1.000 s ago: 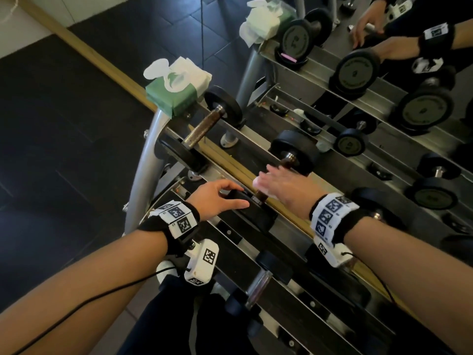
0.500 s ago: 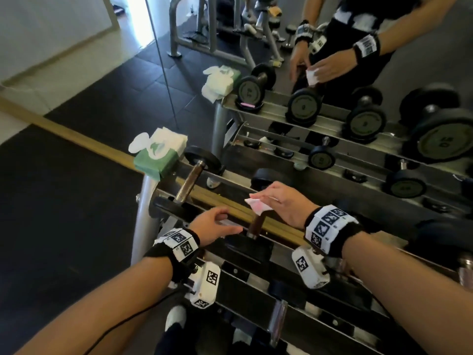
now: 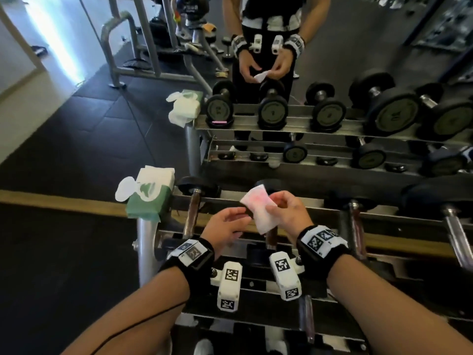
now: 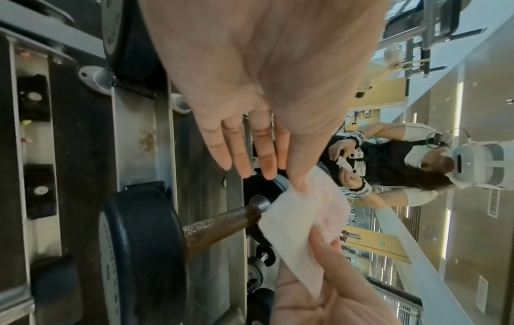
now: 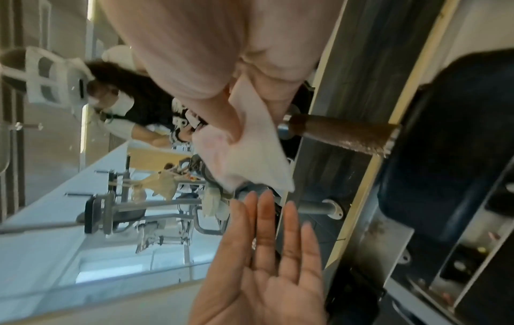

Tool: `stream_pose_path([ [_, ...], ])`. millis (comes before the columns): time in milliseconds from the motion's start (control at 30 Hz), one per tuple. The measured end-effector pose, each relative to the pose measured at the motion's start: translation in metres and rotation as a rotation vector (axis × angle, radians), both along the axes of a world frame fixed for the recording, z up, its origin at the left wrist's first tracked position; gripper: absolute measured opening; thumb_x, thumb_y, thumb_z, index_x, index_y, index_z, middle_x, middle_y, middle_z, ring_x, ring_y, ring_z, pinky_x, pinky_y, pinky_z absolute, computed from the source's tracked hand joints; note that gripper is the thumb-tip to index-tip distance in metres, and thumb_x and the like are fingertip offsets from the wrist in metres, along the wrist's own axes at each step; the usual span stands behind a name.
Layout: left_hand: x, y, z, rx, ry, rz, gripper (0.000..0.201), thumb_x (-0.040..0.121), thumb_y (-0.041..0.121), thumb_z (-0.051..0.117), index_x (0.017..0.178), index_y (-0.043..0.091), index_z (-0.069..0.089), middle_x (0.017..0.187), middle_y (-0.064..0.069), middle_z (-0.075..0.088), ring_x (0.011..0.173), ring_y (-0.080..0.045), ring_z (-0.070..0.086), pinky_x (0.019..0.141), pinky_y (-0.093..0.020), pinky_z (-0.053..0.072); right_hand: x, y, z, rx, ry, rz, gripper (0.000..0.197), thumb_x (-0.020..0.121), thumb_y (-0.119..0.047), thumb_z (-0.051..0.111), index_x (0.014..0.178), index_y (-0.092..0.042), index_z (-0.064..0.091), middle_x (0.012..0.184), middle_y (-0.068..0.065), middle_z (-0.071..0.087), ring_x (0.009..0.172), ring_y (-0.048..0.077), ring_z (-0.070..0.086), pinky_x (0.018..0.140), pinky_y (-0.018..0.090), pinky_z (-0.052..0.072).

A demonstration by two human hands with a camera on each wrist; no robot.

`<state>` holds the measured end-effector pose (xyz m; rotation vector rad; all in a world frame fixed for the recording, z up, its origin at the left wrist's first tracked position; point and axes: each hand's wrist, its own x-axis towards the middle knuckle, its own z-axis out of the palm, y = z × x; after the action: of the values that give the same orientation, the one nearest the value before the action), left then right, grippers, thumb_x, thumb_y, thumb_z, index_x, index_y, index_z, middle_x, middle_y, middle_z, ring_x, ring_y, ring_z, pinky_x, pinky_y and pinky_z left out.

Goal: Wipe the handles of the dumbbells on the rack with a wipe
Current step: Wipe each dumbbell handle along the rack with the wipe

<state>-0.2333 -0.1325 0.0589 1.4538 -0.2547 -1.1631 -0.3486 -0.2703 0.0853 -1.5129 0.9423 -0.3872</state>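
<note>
Both hands lifted off the dumbbell handle [image 3: 271, 237] beneath them: my right hand [image 3: 286, 211] pinches the wipe [image 3: 258, 208], my left hand [image 3: 225, 226] spread, thumb touching its edge, probably to refold.

Dark tiled floor [image 3: 76, 139], wall mirror [image 3: 332, 47].

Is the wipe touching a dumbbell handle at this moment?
No: the head view shows the wipe lifted above the rack, pinched by the right hand, with the left hand at its edge.

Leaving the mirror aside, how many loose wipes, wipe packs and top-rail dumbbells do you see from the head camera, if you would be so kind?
loose wipe: 1
wipe pack: 1
top-rail dumbbells: 4
Total: 6
</note>
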Motion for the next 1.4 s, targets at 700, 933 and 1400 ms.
stream_pose_path([
  [700, -0.012, -0.032, -0.004, -0.015, 0.453, -0.074, 0.016, 0.096, 0.011, 0.058, 0.11, 0.007, 0.063, 0.101, -0.014, 0.073, 0.092, -0.024, 0.07, 0.077, -0.032, 0.061, -0.042, 0.026, -0.031, -0.242, -0.034, -0.187, 0.022, 0.088, -0.009, 0.07, 0.094, -0.028, 0.059, 0.093, -0.007, 0.065, 0.083, -0.002, 0.061, 0.071, 0.015, 0.05],
  [933, -0.005, -0.035, -0.026, 0.111, 0.0, -0.029, 0.018, 0.094, 0.021, 0.062, 0.11, 0.012, 0.062, 0.113, -0.015, 0.067, 0.106, -0.033, 0.064, 0.092, -0.053, 0.054, -0.049, 0.026, -0.046, -0.125, -0.058, -0.184, 0.026, 0.088, -0.005, 0.07, 0.102, -0.026, 0.061, 0.097, -0.002, 0.071, 0.095, 0.012, 0.068, 0.092, 0.039, 0.055],
  [1400, 0.013, -0.083, -0.085, 0.203, -0.378, -0.195, 0.042, 0.096, 0.01, 0.056, 0.137, 0.017, 0.057, 0.135, -0.007, 0.061, 0.121, -0.024, 0.058, 0.108, -0.046, 0.044, -0.099, 0.035, -0.094, -0.078, 0.026, -0.103, 0.014, 0.083, -0.036, 0.074, 0.096, -0.038, 0.077, 0.102, -0.013, 0.074, 0.102, 0.005, 0.067, 0.099, 0.038, 0.05],
])
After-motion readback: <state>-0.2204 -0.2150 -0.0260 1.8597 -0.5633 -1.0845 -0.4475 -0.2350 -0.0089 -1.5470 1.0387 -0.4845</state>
